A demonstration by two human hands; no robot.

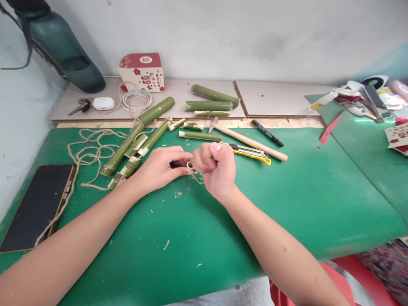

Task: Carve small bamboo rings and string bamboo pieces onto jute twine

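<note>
My left hand [161, 168] and my right hand [214, 170] meet over the middle of the green mat [287, 204]. Between their fingertips they pinch a small pale ring-shaped piece [190, 165], likely cut bamboo; most of it is hidden by fingers. My right hand is fisted with the thumb up. A yellow utility knife [251, 152] lies just behind my right hand. Bound green bamboo tubes [137, 144] with jute twine [91, 148] lie beside my left hand. Small shavings [177, 194] dot the mat under the hands.
A wooden-handled tool [251, 142], a black marker [267, 133] and loose bamboo pieces [208, 105] lie behind. A phone [36, 206] rests at the left edge. Keys [80, 107], an earbud case [103, 103], a tape roll [137, 100] and a red-white box [142, 72] sit on the board. Clutter fills the right [366, 102].
</note>
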